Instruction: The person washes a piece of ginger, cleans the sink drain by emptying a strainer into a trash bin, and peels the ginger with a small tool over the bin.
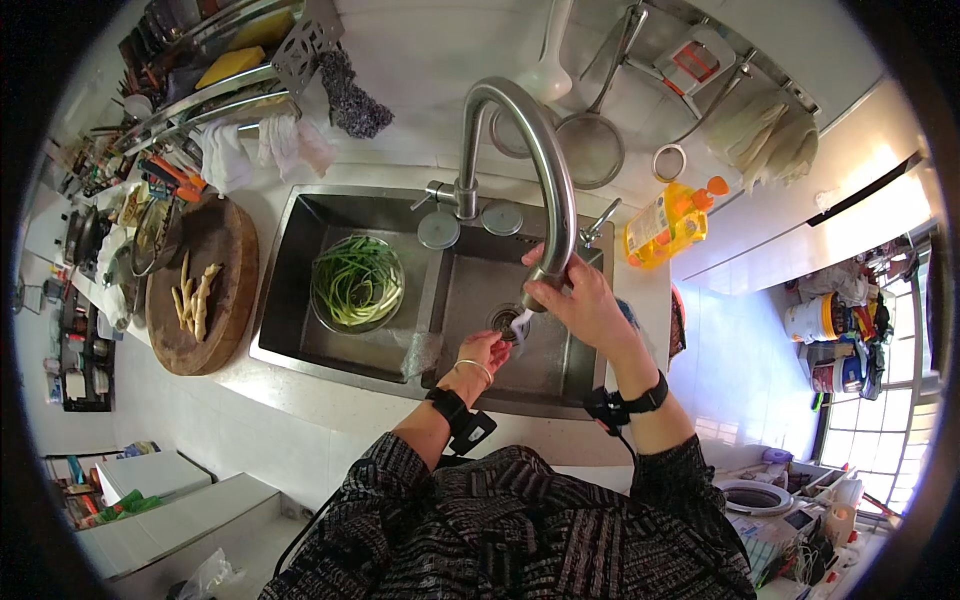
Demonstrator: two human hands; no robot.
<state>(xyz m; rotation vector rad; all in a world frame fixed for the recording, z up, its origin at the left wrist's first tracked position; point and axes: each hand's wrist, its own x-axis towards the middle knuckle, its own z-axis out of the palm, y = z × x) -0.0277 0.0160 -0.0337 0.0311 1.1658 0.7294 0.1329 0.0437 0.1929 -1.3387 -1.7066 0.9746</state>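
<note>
My right hand grips the spray head of the curved steel faucet over the right basin of the steel double sink. Water runs from the spout. My left hand is low in that basin beside the stream, near the drain; its fingertips are close together, and whether they hold something small cannot be told. In the left basin stands a round bowl of long green stalks, perhaps garlic chives or scallions. A crumpled clear mesh or plastic piece hangs over the divider.
Left of the sink, a round wooden chopping board bears ginger-like roots. An orange-capped bottle of yellow liquid stands right of the sink. Strainers hang behind the faucet. A dish rack is at upper left.
</note>
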